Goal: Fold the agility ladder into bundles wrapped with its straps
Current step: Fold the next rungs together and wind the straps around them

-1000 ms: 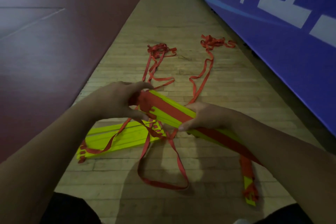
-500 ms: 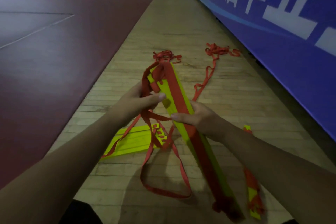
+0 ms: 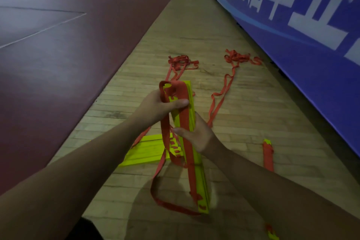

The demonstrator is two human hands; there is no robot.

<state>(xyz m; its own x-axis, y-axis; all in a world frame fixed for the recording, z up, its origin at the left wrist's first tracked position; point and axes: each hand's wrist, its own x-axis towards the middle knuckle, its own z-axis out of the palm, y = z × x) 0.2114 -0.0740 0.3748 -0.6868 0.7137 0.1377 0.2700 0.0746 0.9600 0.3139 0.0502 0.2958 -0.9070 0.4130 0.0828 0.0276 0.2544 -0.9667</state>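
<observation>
Yellow rungs stacked flat into one long bundle (image 3: 201, 185), mid-frame, slanting from a raised far end down to a low near end in the lower centre. Cannot tell whether that near end touches the wooden floor (image 3: 194, 31).

Grips the far end with the left hand (image 3: 159, 105): thumb laid across the top face, fingers curled underneath, pinching the red strap (image 3: 184, 117) against the rungs. Clasps the middle with the right hand (image 3: 194, 136) from the right side, thumb over the top, fingers wrapped beneath.

Strap running lengthwise along the top face and looping over the far end. Slack hanging from just below the left hand, sagging to the floor at lower centre and curving back toward the near end.

Behind and left of the held bundle, a second stack (image 3: 148, 152) of yellow rungs lying flat on the boards, crossed by strap. Farther up the frame, two loose strap heaps (image 3: 181, 62) and (image 3: 241, 58), well apart, each trailing a line back toward the hands.

At lower right, a wrapped bundle (image 3: 267, 154) bound in red with a yellow tip showing, lying on the floor, partly hidden by the right forearm.

Maroon court (image 3: 78, 54) filling the left of the frame; blue banner (image 3: 292, 45) with white lettering along the right.
</observation>
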